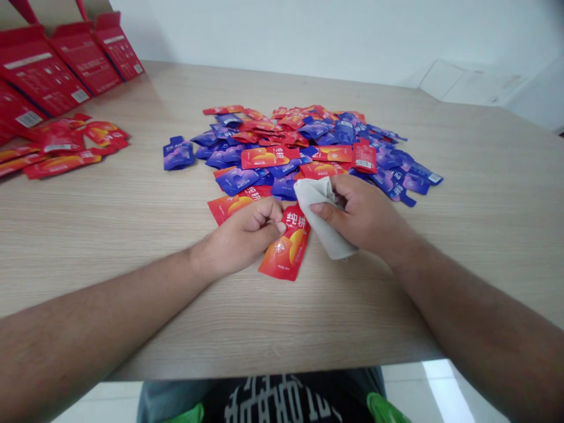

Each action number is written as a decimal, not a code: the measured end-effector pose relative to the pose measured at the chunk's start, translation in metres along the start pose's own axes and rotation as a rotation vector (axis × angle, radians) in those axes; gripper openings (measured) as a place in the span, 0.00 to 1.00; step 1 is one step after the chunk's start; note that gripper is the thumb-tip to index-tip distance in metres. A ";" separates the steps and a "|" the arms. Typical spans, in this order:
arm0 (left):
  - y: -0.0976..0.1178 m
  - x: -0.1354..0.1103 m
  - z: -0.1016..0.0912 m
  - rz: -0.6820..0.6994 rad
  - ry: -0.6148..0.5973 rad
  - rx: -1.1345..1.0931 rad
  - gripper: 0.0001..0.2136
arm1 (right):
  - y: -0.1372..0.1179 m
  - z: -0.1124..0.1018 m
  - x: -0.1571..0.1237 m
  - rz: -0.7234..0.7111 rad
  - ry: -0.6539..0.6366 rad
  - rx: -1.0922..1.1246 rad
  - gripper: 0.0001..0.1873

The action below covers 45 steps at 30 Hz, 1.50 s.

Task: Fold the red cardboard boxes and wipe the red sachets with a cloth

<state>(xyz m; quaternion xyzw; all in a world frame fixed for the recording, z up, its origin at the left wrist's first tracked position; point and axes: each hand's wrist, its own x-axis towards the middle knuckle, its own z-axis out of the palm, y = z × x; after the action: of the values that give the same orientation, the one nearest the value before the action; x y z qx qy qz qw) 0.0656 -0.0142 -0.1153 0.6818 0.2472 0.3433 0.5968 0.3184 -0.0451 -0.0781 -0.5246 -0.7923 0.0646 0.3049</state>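
Note:
My left hand [244, 235] is closed in a pinch on the upper left edge of a red-orange sachet [287, 247], which lies just in front of a big pile. My right hand [363, 214] grips a folded white cloth [324, 217], its fingers wrapped round it, and the cloth touches the sachet's right side. Behind both hands spreads a heap of red and blue sachets [308, 147] on the wooden table [132, 223].
A single blue sachet [178, 154] lies apart, left of the heap. At the far left are several red sachets [66, 147] and red cardboard boxes [57, 70]. The table's near edge runs just above my lap. A white wall stands behind.

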 end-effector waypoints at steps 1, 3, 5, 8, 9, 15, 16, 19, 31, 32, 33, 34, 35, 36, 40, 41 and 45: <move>0.000 0.000 0.000 0.000 0.010 -0.001 0.12 | 0.000 0.000 0.000 0.008 0.005 0.000 0.20; 0.000 -0.001 0.000 0.001 -0.005 0.007 0.11 | -0.001 0.001 -0.001 -0.016 -0.014 0.004 0.20; -0.001 -0.001 0.000 -0.012 -0.040 0.014 0.11 | -0.001 0.002 -0.001 -0.044 -0.024 0.002 0.21; -0.001 -0.001 0.000 -0.030 0.011 0.002 0.12 | 0.000 0.002 -0.001 -0.015 0.031 -0.030 0.21; -0.001 0.000 0.000 -0.026 0.028 0.001 0.13 | 0.001 0.002 -0.001 -0.008 0.039 -0.040 0.21; -0.004 0.000 0.000 -0.017 -0.006 -0.046 0.12 | 0.003 0.002 0.000 -0.022 0.007 -0.009 0.20; -0.004 0.000 0.001 -0.032 0.027 -0.067 0.12 | 0.002 0.001 -0.001 -0.008 0.016 -0.014 0.20; -0.006 0.000 0.002 -0.109 0.119 -0.118 0.12 | -0.010 0.001 -0.007 -0.047 -0.061 -0.034 0.17; 0.012 0.008 -0.018 -0.170 0.146 -0.019 0.14 | 0.026 0.008 0.001 0.072 0.085 -0.134 0.16; 0.018 0.009 -0.024 -0.172 0.122 0.023 0.15 | 0.029 0.010 0.001 0.072 0.058 -0.127 0.16; 0.023 0.009 -0.032 -0.174 0.114 0.053 0.15 | 0.030 0.013 0.000 0.070 0.040 -0.121 0.16; 0.028 0.009 -0.041 -0.175 0.127 0.071 0.15 | 0.031 0.016 -0.001 0.065 0.025 -0.114 0.17; 0.032 0.008 -0.051 -0.175 0.158 0.077 0.15 | 0.030 0.018 -0.003 0.060 0.014 -0.103 0.17; 0.035 0.006 -0.063 -0.174 0.207 0.078 0.15 | 0.029 0.020 -0.004 0.056 0.011 -0.093 0.17; 0.037 -0.011 -0.123 -0.183 0.497 0.146 0.15 | 0.025 0.025 -0.006 0.037 -0.013 -0.067 0.17; 0.037 -0.016 -0.140 -0.210 0.582 0.171 0.14 | 0.024 0.025 -0.006 0.031 -0.027 -0.064 0.17; 0.053 -0.032 -0.210 -0.309 0.864 0.414 0.11 | 0.022 0.028 -0.005 0.016 -0.082 -0.052 0.16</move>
<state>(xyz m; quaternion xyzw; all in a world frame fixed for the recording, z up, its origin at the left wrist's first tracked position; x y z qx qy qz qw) -0.1192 0.0887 -0.0574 0.5371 0.6324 0.4456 0.3362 0.3215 -0.0337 -0.1116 -0.5356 -0.8012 0.0680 0.2580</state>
